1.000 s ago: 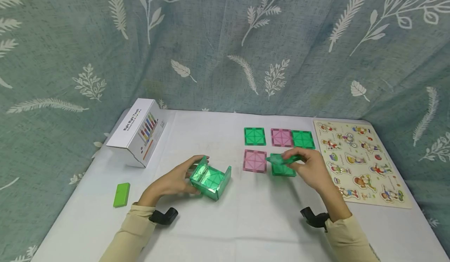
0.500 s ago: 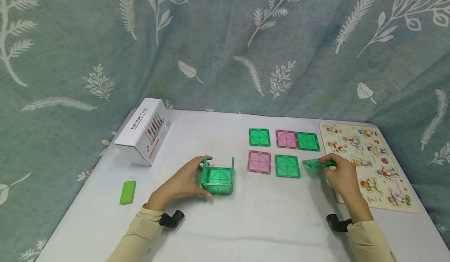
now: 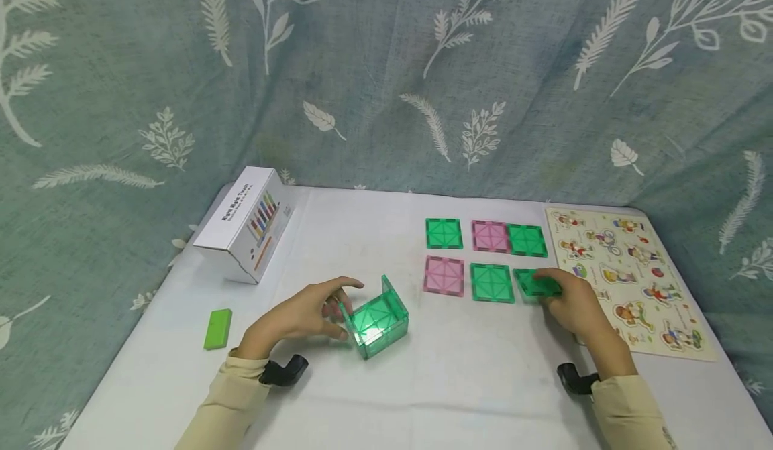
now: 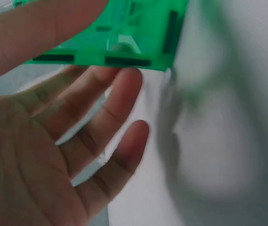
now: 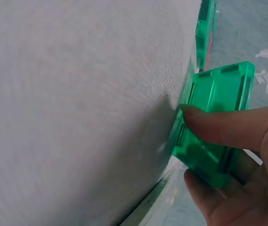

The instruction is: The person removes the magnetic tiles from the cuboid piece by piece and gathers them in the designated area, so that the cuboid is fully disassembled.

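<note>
Left of the table's middle stands a box form of clear green magnetic tiles (image 3: 382, 336), turned at an angle. My left hand (image 3: 304, 316) is at its left wall, fingers spread and loosely bent; in the left wrist view the thumb overlaps a green tile of the form (image 4: 143, 59) and the fingertips are just below it. On the right, my right hand (image 3: 574, 302) pinches a green magnetic tile (image 3: 531, 284) between thumb and fingers, low over the table and tilted. Beside it lies a flat green tile (image 3: 492, 283), with a pink tile (image 3: 443, 275) farther left.
Behind these lie a green tile (image 3: 443, 234), a pink tile (image 3: 490, 236) and another green tile (image 3: 527, 240). A picture puzzle board (image 3: 640, 289) is at the right. At the left are a white box (image 3: 241, 225) and a light green block (image 3: 217, 329).
My right hand carried the green tile rightward off the row, then lowered it beside the flat green tile. The box form has turned, and my left hand's grip on it has loosened.
</note>
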The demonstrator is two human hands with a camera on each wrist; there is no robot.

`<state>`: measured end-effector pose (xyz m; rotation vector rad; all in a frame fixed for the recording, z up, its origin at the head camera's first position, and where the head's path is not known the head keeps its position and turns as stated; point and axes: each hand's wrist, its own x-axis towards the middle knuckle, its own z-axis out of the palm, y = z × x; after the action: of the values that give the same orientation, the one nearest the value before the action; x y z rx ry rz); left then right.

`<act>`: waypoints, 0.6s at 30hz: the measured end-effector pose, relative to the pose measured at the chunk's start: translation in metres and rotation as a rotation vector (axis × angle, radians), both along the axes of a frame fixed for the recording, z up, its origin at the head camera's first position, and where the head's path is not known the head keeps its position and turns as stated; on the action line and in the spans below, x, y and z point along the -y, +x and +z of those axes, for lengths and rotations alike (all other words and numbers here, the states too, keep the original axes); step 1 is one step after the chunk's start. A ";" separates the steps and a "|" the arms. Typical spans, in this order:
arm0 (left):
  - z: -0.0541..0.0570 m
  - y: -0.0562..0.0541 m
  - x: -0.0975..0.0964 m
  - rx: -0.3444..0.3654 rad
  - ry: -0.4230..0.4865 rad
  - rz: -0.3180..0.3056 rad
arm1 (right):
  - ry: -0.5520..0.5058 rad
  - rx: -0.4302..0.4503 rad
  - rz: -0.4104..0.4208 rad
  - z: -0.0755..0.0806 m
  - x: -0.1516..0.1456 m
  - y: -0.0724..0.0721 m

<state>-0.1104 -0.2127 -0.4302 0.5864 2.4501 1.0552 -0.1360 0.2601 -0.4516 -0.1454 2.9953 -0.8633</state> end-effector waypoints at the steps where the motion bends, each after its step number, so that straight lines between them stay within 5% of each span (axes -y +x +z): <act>1: 0.001 0.000 -0.001 0.015 0.003 -0.007 | 0.000 0.007 0.006 0.000 0.001 0.000; 8: 0.009 0.003 -0.016 0.000 0.018 -0.018 | 0.023 0.047 0.075 0.004 0.000 0.001; 18: 0.015 0.009 -0.032 -0.187 -0.071 -0.099 | 0.078 0.098 0.185 0.004 -0.004 -0.003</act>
<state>-0.1010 -0.1812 -0.4156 0.8074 2.5749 0.9073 -0.1385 0.2640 -0.4475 -0.3608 2.8625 -0.7117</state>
